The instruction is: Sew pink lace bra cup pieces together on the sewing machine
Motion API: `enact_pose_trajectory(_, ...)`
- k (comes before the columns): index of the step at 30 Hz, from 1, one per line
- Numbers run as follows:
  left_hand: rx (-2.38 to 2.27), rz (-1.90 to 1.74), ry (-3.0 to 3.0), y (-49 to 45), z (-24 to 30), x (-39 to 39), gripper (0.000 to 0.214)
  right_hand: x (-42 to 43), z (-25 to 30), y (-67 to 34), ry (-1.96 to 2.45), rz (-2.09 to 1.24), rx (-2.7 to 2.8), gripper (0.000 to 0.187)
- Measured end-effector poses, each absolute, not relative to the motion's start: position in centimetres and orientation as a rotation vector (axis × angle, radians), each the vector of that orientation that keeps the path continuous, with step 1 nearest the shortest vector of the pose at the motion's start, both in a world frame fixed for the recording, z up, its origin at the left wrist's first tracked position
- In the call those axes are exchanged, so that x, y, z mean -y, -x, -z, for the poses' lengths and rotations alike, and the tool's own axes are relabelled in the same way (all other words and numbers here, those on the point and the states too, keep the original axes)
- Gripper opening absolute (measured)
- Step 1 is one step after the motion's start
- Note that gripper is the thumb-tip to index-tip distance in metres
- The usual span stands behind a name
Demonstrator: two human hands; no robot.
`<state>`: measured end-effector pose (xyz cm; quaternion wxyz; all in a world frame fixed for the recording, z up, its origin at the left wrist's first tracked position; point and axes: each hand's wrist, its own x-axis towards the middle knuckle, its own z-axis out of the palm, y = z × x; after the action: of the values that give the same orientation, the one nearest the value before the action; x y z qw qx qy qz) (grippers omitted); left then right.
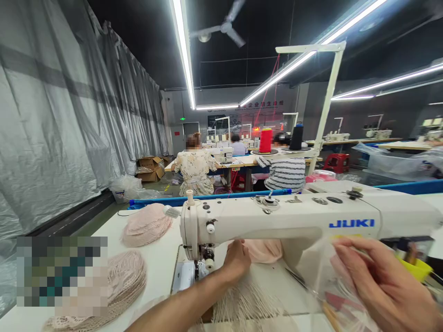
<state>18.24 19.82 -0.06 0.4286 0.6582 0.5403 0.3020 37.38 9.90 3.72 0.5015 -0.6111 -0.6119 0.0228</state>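
Observation:
A white JUKI sewing machine (263,221) stands before me. My left hand (238,262) reaches under its arm, fingers curled, beside pale pink fabric (266,250); the fingertips are hidden, so I cannot tell what they grip. Below that hand spreads a bunch of loose beige threads (247,302). At the right, my right hand (377,276) is closed, pinching a thin sheer piece of fabric (320,265) between thumb and fingers, slightly blurred. Metal scissors or tweezers (296,276) lie on the table behind the sheer fabric.
Stacks of pink cut pieces (147,226) and lace pieces (128,281) lie left of the machine. A yellow container (417,269) stands at the right. Red (265,140) and black thread cones (297,137) rise behind. Co-workers sit at machines ahead. A pixelated patch covers the lower left.

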Motion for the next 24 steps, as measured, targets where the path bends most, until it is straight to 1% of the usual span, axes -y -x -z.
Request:
enact_pose_trajectory(2,-1.203,-0.764,-1.704,-17.8,-1.2,-17.0,0.038,-9.1,-6.1,-36.7,1.41,-0.117,1.644,0.038)
enact_pose_trajectory(4,-0.99,-0.738,-1.742,-17.1,-2.9,-13.9,0.049,-8.7,-7.6,-35.0,1.333,-0.322,1.919,0.038)
enact_pose_trajectory(6,-0.691,-0.727,-1.721,-16.1,-4.6,-11.1,0.059,-8.3,-8.1,-33.0,1.296,-0.449,2.043,0.035)
enact_pose_trajectory(7,-0.619,-0.703,-1.668,-15.5,-5.3,-10.0,0.052,-8.0,-8.1,-32.0,1.294,-0.478,2.065,0.032)
enact_pose_trajectory(8,-0.619,-0.684,-1.607,-14.7,-5.8,-9.2,0.039,-7.6,-8.1,-31.2,1.307,-0.493,2.063,0.029)
enact_pose_trajectory(9,-0.667,-0.664,-1.559,-13.7,-6.1,-8.6,0.029,-7.2,-8.0,-30.5,1.331,-0.531,2.062,0.032)
enact_pose_trajectory(10,-0.746,-0.646,-1.524,-12.5,-6.3,-8.1,0.026,-6.7,-7.9,-29.9,1.358,-0.598,2.065,0.039)
enact_pose_trajectory(11,-0.82,-0.63,-1.501,-11.1,-6.3,-7.6,0.028,-6.3,-7.8,-29.4,1.388,-0.692,2.078,0.042)
enact_pose_trajectory(12,-0.875,-0.625,-1.499,-9.6,-6.3,-7.2,0.029,-5.8,-7.7,-29.0,1.412,-0.796,2.092,0.038)
enact_pose_trajectory(14,-0.923,-0.688,-1.546,-6.4,-6.1,-6.0,0.028,-5.1,-7.3,-28.0,1.398,-1.004,2.106,0.02)
enact_pose_trajectory(15,-0.925,-0.728,-1.586,-4.9,-6.1,-5.2,0.027,-4.8,-7.0,-27.4,1.353,-1.095,2.105,0.022)
enact_pose_trajectory(17,-0.934,-0.744,-1.629,-2.6,-6.1,-3.7,0.027,-4.4,-6.2,-25.7,1.241,-1.241,2.064,0.036)
enact_pose_trajectory(19,-0.966,-0.649,-1.527,-1.2,-5.9,-2.3,0.026,-4.0,-5.4,-23.5,1.155,-1.319,2.027,0.043)
enact_pose_trajectory(20,-0.987,-0.595,-1.437,-0.8,-5.7,-1.8,0.029,-3.9,-5.0,-22.4,1.125,-1.316,2.029,0.044)
enact_pose_trajectory(22,-0.998,-0.527,-1.293,-0.3,-5.0,-1.1,0.045,-3.6,-4.5,-20.3,1.075,-1.261,2.063,0.044)
enact_pose_trajectory(23,-0.977,-0.516,-1.262,0.0,-4.5,-0.8,0.048,-3.5,-4.3,-19.5,1.055,-1.233,2.086,0.043)
enact_pose_trajectory(24,-0.938,-0.508,-1.252,0.3,-4.0,-0.7,0.043,-3.5,-4.2,-18.8,1.043,-1.211,2.106,0.042)
